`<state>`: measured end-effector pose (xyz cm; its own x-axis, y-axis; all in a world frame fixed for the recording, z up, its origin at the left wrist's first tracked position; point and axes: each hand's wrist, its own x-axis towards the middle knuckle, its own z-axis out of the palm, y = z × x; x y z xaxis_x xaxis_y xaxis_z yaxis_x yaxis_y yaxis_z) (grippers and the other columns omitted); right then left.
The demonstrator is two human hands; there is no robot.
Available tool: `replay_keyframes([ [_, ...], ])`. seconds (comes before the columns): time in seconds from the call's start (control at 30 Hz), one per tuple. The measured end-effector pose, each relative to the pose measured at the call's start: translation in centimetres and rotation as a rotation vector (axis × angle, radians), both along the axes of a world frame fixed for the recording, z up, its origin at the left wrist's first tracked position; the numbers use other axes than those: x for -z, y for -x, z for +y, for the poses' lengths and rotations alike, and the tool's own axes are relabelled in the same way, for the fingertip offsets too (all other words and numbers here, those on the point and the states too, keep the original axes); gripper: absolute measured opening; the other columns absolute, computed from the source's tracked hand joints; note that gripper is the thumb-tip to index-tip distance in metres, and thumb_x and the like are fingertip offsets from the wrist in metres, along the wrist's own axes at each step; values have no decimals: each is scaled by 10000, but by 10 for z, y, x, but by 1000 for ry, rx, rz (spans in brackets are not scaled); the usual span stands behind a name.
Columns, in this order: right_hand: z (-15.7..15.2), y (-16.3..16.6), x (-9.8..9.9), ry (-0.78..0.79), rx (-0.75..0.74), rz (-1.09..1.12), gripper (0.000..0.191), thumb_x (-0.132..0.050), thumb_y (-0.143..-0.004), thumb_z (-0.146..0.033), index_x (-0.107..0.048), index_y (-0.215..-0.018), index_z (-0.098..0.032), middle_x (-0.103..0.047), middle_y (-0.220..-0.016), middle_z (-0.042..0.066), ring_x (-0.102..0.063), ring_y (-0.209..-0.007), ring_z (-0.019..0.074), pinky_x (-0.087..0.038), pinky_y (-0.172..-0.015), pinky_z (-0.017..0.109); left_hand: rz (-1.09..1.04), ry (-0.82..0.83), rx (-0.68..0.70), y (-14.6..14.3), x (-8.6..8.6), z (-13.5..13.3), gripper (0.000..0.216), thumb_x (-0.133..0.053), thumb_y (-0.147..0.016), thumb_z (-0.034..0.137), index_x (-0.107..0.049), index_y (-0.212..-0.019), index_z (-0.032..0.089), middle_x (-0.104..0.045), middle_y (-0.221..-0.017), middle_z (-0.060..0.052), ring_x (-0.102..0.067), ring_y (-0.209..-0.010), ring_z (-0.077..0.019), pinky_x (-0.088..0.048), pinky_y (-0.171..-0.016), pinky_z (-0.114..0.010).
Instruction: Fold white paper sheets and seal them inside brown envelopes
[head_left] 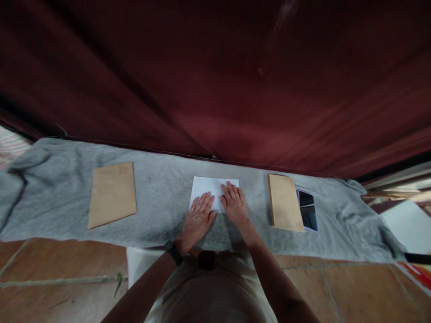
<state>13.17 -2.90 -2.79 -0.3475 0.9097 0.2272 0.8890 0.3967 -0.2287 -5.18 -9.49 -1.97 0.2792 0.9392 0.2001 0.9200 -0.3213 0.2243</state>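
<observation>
A white sheet of paper point(208, 183), apparently folded, lies on the grey cloth in front of me. My left hand point(198, 217) rests flat on its lower left part, fingers stretched out. Across the right part of the sheet lies my right hand point(235, 204), also flat with its fingers spread a little. Neither hand grips anything. The hands cover the paper's lower corners. To the right sits a stack of brown envelopes point(286, 204), and a single brown envelope point(112, 193) lies farther off to the left.
A grey cloth point(161, 197) covers the long narrow surface, with a dark red panel point(215, 89) rising behind it. A phone point(307, 210) lies beside the envelope stack. White sheets point(409, 224) are at the far right. Below is a tiled floor point(67, 264).
</observation>
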Motion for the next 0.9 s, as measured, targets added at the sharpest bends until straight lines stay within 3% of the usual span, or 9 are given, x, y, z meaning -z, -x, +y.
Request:
replay_keyframes([
  [0.27, -8, -15, 5, -40, 66, 17, 546, -404, -1102, -378, -425, -1594, -142, -340, -1678, 195, -365, -1533, 331, -289, -1231, 567, -46, -11, -232, -5, 2, 8, 644, -318, -1067, 416, -388, -1583, 36, -420, -1623, -221, -351, -1551, -325, -284, -1282, -546],
  [0.53, -9, -15, 5, -65, 59, 3, 545, -398, -1097, -351, -418, -1598, -137, -335, -1680, 198, -349, -1540, 337, -309, -1221, 574, -74, 7, -85, -34, 0, 53, 573, -328, -1060, 352, -421, -1589, 152, -443, -1635, -124, -338, -1562, -280, -267, -1291, -525],
  [0.9, -10, -14, 5, -73, 73, -30, 549, -393, -1108, -381, -423, -1596, -131, -325, -1685, 200, -328, -1552, 330, -275, -1251, 523, -14, -21, -271, 9, 0, 50, 677, -280, -1082, 450, -369, -1586, 7, -365, -1651, -221, -337, -1558, -329, -261, -1282, -528],
])
